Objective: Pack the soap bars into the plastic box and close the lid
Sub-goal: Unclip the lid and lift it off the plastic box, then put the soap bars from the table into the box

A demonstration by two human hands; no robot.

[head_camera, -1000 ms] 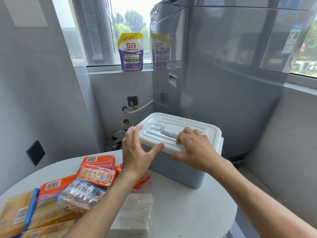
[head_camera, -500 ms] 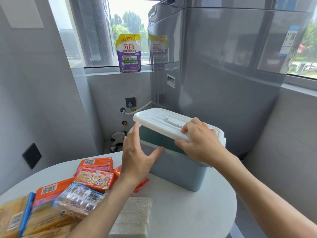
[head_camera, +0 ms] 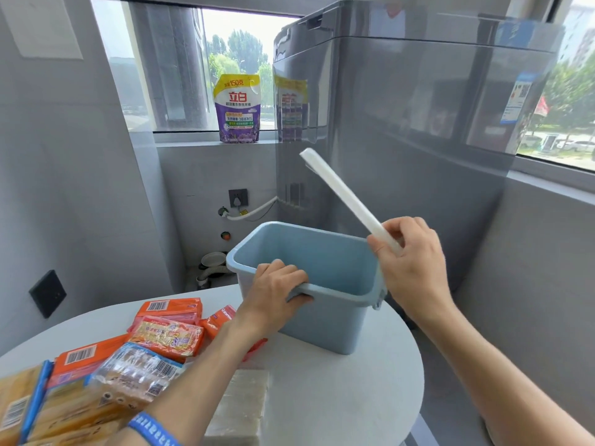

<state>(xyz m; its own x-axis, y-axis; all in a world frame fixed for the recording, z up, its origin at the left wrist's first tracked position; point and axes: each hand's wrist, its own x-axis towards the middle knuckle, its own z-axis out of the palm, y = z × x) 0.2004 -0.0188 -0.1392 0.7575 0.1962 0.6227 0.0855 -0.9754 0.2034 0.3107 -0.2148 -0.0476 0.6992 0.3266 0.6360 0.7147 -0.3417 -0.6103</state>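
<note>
The light-blue plastic box (head_camera: 325, 320) stands open and empty on the round white table (head_camera: 338, 397). My left hand (head_camera: 273, 291) grips its near rim, fingers hooked inside. My right hand (head_camera: 412, 262) holds the white lid (head_camera: 344, 194) by its lower edge, tilted steeply up and seen edge-on above the box's right side. Wrapped soap bars lie at the left: orange packs (head_camera: 170, 309), a clear-wrapped pack (head_camera: 138, 371), yellow packs (head_camera: 38, 410) and a pale translucent block (head_camera: 241, 407) near my left forearm.
A grey washing machine (head_camera: 402, 140) stands right behind the box. A purple detergent pouch (head_camera: 237, 109) sits on the window sill. A hose and wall socket are on the back wall; the table edge drops off at the right.
The lid has swung from partly raised over the box to steeply tilted in my right hand, leaving the box open. My left hand moved from the box's side onto its near rim.
</note>
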